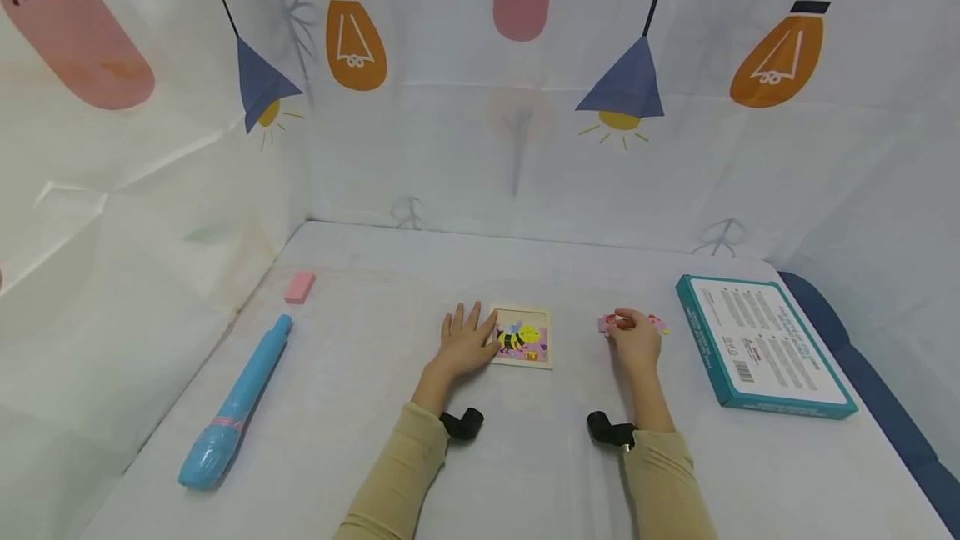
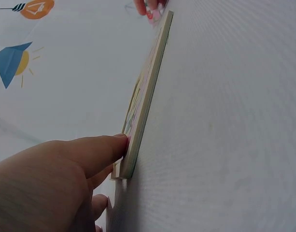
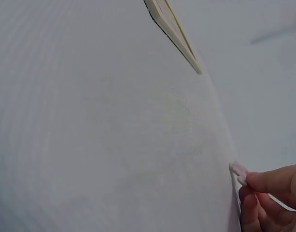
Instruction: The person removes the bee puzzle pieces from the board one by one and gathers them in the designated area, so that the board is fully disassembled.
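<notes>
A small square wooden jigsaw board (image 1: 522,337) with a bee picture lies on the table, its upper part showing bare wood. My left hand (image 1: 463,347) rests at its left side with fingers spread, and the thumb (image 2: 106,147) presses on the board's edge. To the right of the board, my right hand (image 1: 636,340) pinches a pink puzzle piece (image 3: 238,172) between thumb and fingertips. More pink puzzle pieces (image 1: 658,324) lie beside that hand, partly hidden by it.
A teal and white box (image 1: 768,344) lies at the right. On the left are a blue microphone-shaped object (image 1: 238,407) and a pink block (image 1: 300,287). A white printed sheet (image 1: 450,148) walls the back, and a dark blue chair (image 1: 862,365) shows past the right edge.
</notes>
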`<state>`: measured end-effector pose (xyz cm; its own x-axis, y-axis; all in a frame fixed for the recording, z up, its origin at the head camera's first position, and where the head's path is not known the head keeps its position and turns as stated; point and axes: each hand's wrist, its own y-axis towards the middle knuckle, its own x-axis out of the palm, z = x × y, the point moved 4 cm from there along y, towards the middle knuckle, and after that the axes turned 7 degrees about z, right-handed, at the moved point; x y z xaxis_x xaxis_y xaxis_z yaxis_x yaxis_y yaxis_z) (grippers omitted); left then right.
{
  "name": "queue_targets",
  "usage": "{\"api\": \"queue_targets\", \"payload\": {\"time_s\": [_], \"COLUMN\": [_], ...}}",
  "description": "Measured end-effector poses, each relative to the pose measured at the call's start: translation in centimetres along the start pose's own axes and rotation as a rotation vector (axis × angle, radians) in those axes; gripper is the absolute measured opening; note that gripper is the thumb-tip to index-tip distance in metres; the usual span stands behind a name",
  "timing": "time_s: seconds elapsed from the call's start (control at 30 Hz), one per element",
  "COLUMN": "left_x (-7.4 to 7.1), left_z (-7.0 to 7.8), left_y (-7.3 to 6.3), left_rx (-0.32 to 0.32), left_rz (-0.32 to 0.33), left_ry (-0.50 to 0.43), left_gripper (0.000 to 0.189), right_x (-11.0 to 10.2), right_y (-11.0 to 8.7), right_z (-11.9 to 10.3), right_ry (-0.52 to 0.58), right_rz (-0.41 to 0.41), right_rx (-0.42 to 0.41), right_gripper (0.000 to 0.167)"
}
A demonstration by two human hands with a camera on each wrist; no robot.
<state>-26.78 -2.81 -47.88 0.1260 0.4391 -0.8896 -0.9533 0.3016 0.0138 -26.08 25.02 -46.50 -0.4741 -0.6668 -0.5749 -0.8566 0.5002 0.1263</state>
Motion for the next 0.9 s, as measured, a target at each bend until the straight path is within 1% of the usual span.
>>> {"api": "queue_targets", "payload": {"time_s": [0.17, 0.4, 0.47, 0.6, 0.7, 0.9], "left_x": [0.3, 0.4, 0.4, 0.4, 0.4, 0.3], "left_z": [-0.1, -0.2, -0.2, -0.2, -0.2, -0.1], "left_y": [0.1, 0.2, 0.2, 0.2, 0.2, 0.2], "left_rx": [0.0, 0.004, 0.004, 0.003, 0.0, 0.006], "left_rz": [0.008, 0.005, 0.006, 0.004, 0.002, -0.004], "left_ry": [-0.002, 0.001, 0.001, -0.003, -0.007, -0.019], "left_gripper": [0.058, 0.058, 0.057, 0.057, 0.058, 0.057], "right_x": [-0.4, -0.6, -0.7, -0.5, -0.1, 1.2], "right_y": [0.2, 0.0, -0.1, -0.2, -0.2, -0.6], "right_z": [0.5, 0.4, 0.3, -0.1, -0.3, -1.0], "right_ry": [-0.055, -0.1, -0.087, -0.021, 0.013, 0.041], "right_rz": [0.037, 0.08, 0.084, 0.078, 0.058, 0.002], "right_rx": [-0.019, -0.065, -0.065, -0.057, -0.055, -0.084], "right_gripper": [0.032, 0.03, 0.03, 0.029, 0.027, 0.025]}}
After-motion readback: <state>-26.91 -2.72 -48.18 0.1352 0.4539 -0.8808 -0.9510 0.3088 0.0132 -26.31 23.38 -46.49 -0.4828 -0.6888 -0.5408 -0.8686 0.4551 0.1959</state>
